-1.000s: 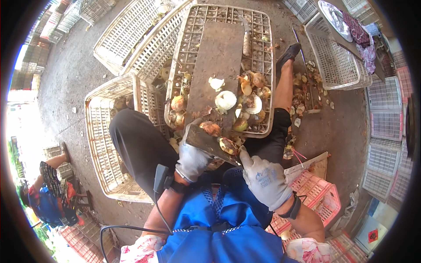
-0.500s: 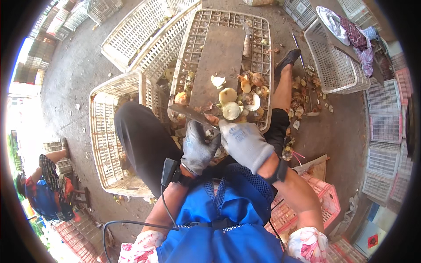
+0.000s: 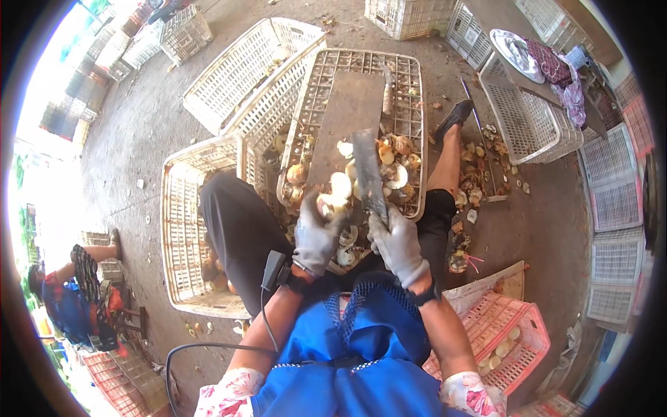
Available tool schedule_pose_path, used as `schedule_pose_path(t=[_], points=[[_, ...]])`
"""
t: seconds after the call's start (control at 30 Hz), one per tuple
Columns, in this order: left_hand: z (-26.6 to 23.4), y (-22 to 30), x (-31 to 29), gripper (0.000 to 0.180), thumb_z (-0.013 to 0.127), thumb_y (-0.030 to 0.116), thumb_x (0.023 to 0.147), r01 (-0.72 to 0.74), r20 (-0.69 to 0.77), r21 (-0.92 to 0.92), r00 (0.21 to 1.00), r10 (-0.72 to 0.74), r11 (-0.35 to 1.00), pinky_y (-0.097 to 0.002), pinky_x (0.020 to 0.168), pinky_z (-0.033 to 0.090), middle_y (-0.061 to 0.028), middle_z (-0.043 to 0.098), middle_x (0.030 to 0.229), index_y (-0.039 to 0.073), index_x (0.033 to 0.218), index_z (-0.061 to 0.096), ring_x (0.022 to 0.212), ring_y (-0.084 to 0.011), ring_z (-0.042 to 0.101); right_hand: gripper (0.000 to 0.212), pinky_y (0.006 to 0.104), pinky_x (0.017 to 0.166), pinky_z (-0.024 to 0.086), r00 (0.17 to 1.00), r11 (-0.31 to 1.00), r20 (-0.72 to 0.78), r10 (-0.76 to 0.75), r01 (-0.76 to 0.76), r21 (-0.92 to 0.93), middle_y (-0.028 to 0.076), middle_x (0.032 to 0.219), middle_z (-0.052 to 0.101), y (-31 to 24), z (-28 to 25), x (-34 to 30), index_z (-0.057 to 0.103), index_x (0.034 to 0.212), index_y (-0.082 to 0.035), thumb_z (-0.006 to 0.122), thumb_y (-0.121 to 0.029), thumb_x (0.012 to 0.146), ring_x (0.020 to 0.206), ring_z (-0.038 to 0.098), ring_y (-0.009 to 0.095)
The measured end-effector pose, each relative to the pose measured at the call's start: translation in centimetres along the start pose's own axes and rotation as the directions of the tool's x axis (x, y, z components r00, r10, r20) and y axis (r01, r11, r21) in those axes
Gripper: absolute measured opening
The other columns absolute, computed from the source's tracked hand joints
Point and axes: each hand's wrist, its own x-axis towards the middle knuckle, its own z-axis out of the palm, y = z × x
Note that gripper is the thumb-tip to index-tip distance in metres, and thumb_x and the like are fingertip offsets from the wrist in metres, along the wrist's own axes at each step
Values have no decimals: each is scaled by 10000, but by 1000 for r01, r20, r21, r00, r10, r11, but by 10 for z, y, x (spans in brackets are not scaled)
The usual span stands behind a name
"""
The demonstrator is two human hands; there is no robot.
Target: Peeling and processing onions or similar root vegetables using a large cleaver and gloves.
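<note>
My right hand (image 3: 397,243), in a grey-white glove, is closed round the handle end of a broad, dark-bladed knife (image 3: 368,167). The blade points away from me, over the upturned crate (image 3: 406,73) between my knees. To its left my gloved left hand (image 3: 314,240) has its fingers curled on a pale, partly peeled onion (image 3: 332,203); the fingers hide part of it. Just beyond lies another pale onion (image 3: 341,184) on the wooden board (image 3: 347,104). Onion skins and trimmings (image 3: 394,175) heap up right of the blade.
A curved knife with a wrapped handle (image 3: 388,97) lies beyond the board. White crates stand left (image 3: 170,229) and far left (image 3: 229,69). A pink crate (image 3: 535,326) with pale onions is by my right side. Scraps (image 3: 472,181) litter the floor; another person (image 3: 76,299) is at far left.
The knife has swung from pointing left across the crate's near edge to pointing away from me. My hands have moved slightly apart, and a pale onion now shows at my left fingers.
</note>
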Motion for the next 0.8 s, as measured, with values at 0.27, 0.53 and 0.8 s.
schedule_pose_path(t=[0.27,0.53,0.8], points=[[-2,-20,8,595,530,456,1073,-25,24,92,999,23,995,-332,902,557,-154,668,1263,43,1499,479,1090,-212,692,190,253,475,487,987,990,91,134,-137,29,18,713,637,-20,2,-55,621,1081,-10,634,-192,1029,559,595,66],[-1,-17,3,549,524,372,1093,100,58,-305,995,-86,947,-312,944,537,-136,668,1251,-13,1483,483,1091,-174,670,188,240,487,478,998,998,-16,-56,56,-11,14,718,630,-66,-12,-64,618,1131,-12,629,-171,1032,572,590,59],[-7,-11,-1,555,518,362,1097,136,110,-258,988,-111,956,-307,907,548,-111,668,1225,-15,1499,463,1044,-145,667,188,403,584,555,993,931,91,-71,99,-351,152,761,708,-17,33,-41,631,1102,-19,614,-187,1018,660,720,287]])
